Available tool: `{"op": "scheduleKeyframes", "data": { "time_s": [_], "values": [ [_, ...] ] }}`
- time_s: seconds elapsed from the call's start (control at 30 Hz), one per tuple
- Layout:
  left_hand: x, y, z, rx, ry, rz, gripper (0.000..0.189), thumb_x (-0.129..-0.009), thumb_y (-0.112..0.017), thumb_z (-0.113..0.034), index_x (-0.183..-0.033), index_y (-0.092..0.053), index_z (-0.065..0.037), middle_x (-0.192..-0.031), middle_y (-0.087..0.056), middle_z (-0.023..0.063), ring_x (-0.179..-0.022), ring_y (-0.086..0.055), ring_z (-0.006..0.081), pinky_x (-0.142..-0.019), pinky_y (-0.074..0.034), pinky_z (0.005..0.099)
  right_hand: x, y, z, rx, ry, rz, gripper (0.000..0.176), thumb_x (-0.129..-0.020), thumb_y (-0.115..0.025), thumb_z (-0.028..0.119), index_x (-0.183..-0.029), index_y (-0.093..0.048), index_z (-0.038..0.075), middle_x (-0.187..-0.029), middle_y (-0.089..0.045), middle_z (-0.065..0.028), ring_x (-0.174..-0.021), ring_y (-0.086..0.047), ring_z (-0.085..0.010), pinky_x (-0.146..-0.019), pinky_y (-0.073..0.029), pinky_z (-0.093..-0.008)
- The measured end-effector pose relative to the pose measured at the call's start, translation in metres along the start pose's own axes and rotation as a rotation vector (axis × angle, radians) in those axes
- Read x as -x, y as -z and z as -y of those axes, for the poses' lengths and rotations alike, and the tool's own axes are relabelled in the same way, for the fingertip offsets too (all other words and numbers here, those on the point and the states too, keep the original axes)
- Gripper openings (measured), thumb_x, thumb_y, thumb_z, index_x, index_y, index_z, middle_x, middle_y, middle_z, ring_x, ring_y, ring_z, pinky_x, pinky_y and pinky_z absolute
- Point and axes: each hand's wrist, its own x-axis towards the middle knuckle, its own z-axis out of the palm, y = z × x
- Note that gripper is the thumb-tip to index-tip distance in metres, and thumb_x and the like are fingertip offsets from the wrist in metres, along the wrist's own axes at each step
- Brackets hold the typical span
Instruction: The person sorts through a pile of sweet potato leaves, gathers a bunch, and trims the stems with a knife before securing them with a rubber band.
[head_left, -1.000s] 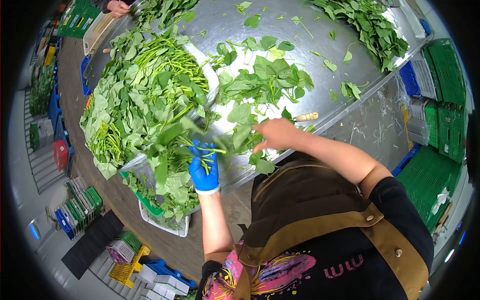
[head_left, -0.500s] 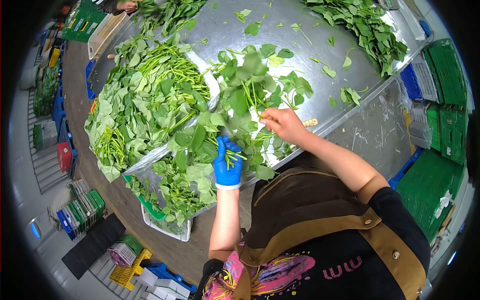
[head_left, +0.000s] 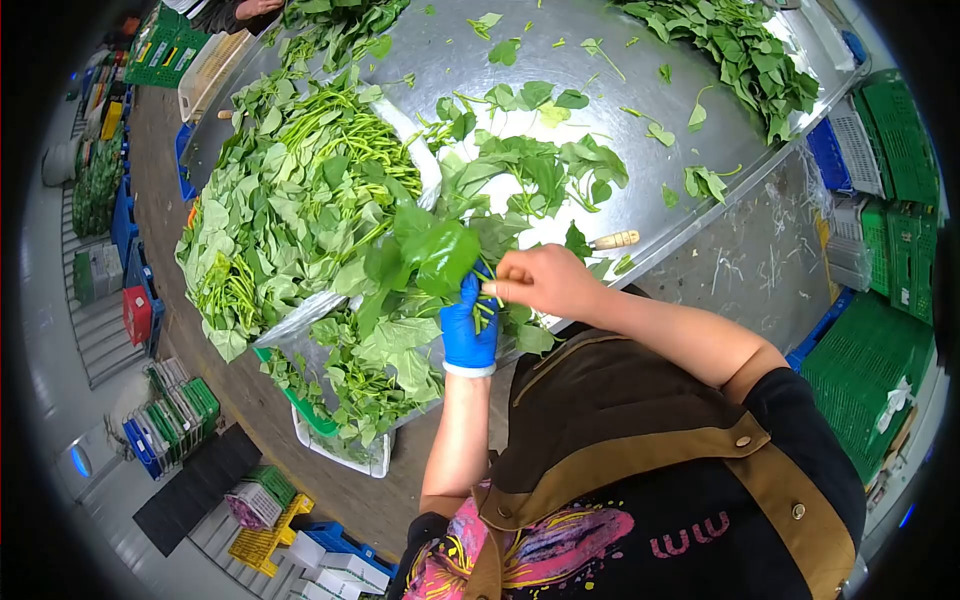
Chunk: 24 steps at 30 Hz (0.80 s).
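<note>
My left hand, in a blue glove, is closed round a bunch of leafy greens, its cut stems poking out beside the thumb. Right against it, my bare right hand pinches leafy stems at the bunch. Loose leafy sprigs lie on the metal table just beyond both hands. A wooden handle rests near the table edge by my right wrist; whatever it belongs to is mostly hidden under leaves. To the left a large heap of leafy greens lies with many stems facing inward.
The metal table carries scattered leaves and another leafy pile at the far right. A green-rimmed crate holds greens below the heap. Green crates stand at right. Another person's hand shows at the top left.
My right hand has moved left and down from the loose sprigs to my left hand, bringing leafy stems to the bunch. My left hand has shifted slightly right.
</note>
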Motion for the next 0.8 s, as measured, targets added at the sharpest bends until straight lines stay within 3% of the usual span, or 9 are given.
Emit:
{"op": "scheduleKeyframes", "data": {
  "time_s": [0.13,0.23,0.27,0.33,0.37,0.4,0.5,0.6,0.8],
  "values": [
    [0.003,0.011,0.001,0.057,0.011,0.069,0.025,-0.09,-0.057,-0.009,-0.115,-0.056,-0.005,-0.108,-0.059,0.0053,-0.098,-0.056,0.0165,-0.086,-0.048,0.0319,-0.012,-0.026,-0.026,-0.65,-0.106,0.005,0.017,-0.085,-0.068,0.014,-0.082,-0.059,0.0,-0.063,-0.057,-0.001,-0.057,-0.047,-0.0043,-0.05,-0.039,-0.0263],
    [0.001,0.003,-0.011,0.259,-0.049,0.017,0.028,-0.093,-0.055,-0.013,-0.12,-0.055,-0.007,-0.117,-0.059,0.0088,-0.11,-0.055,0.0234,-0.099,-0.044,0.039,0.003,-0.022,-0.018,-0.479,-0.061,-0.202,0.014,-0.087,-0.065,0.013,-0.083,-0.059,0.001,-0.067,-0.056,-0.001,-0.061,-0.046,-0.0035,-0.053,-0.038,-0.0232],
    [0.0,0.007,-0.022,0.269,-0.072,0.023,0.029,-0.093,-0.055,-0.014,-0.12,-0.055,-0.006,-0.118,-0.06,0.0093,-0.111,-0.055,0.0236,-0.101,-0.043,0.039,0.003,-0.022,-0.023,-0.395,0.058,-0.261,0.021,-0.087,-0.066,0.022,-0.082,-0.059,0.002,-0.066,-0.059,-0.0034,-0.056,-0.052,-0.0105,-0.052,-0.04,-0.0273],
    [-0.005,0.015,-0.042,0.294,-0.11,-0.04,0.029,-0.093,-0.055,-0.012,-0.12,-0.054,-0.001,-0.123,-0.058,0.0109,-0.115,-0.054,0.0189,-0.104,-0.041,0.0401,0.003,-0.009,-0.031,0.079,0.089,0.077,0.028,-0.086,-0.066,0.03,-0.083,-0.06,0.003,-0.066,-0.061,-0.0066,-0.056,-0.057,-0.0186,-0.053,-0.042,-0.0311],
    [0.0,0.023,-0.052,0.225,-0.032,0.0,0.027,-0.092,-0.056,-0.01,-0.117,-0.055,0.001,-0.118,-0.06,0.011,-0.108,-0.056,0.019,-0.098,-0.045,0.0367,0.002,-0.002,-0.035,0.317,0.103,0.244,0.031,-0.086,-0.066,0.034,-0.083,-0.061,0.004,-0.067,-0.062,-0.0081,-0.056,-0.059,-0.0227,-0.054,-0.044,-0.033],
    [0.0,0.022,-0.054,0.258,-0.021,0.057,0.03,-0.092,-0.056,-0.008,-0.12,-0.053,0.001,-0.113,-0.061,0.0103,-0.101,-0.056,0.018,-0.092,-0.045,0.0344,0.0,-0.003,-0.047,0.418,0.108,0.193,0.036,-0.082,-0.066,0.041,-0.083,-0.062,0.005,-0.069,-0.064,-0.0127,-0.064,-0.063,-0.032,-0.058,-0.048,-0.0404],
    [0.001,0.015,-0.053,0.413,0.026,0.166,0.037,-0.091,-0.055,-0.006,-0.126,-0.048,0.001,-0.101,-0.058,0.0079,-0.084,-0.052,0.0156,-0.08,-0.044,0.0304,-0.032,-0.001,-0.086,0.568,-0.003,-0.199,0.031,-0.081,-0.065,0.034,-0.075,-0.06,0.004,-0.065,-0.062,-0.0147,-0.068,-0.064,-0.0332,-0.061,-0.051,-0.0432],
    [-0.008,0.006,-0.042,0.572,0.08,0.158,0.04,-0.09,-0.056,-0.005,-0.128,-0.045,0.001,-0.093,-0.054,0.0063,-0.077,-0.047,0.0141,-0.075,-0.041,0.0291,-0.06,0.002,-0.127,0.893,-0.027,-0.131,0.023,-0.08,-0.063,0.025,-0.072,-0.06,0.004,-0.066,-0.063,-0.0153,-0.066,-0.064,-0.0342,-0.06,-0.05,-0.0456],
    [-0.01,0.0,-0.032,0.668,0.153,0.043,0.026,-0.093,-0.054,-0.008,-0.119,-0.055,-0.004,-0.085,-0.053,0.0043,-0.076,-0.05,0.014,-0.073,-0.046,0.0296,-0.042,0.011,-0.105,0.46,0.016,-0.334,0.015,-0.077,-0.064,0.019,-0.075,-0.059,0.005,-0.064,-0.062,-0.0127,-0.057,-0.061,-0.0341,-0.052,-0.049,-0.0419]
  ]
}}
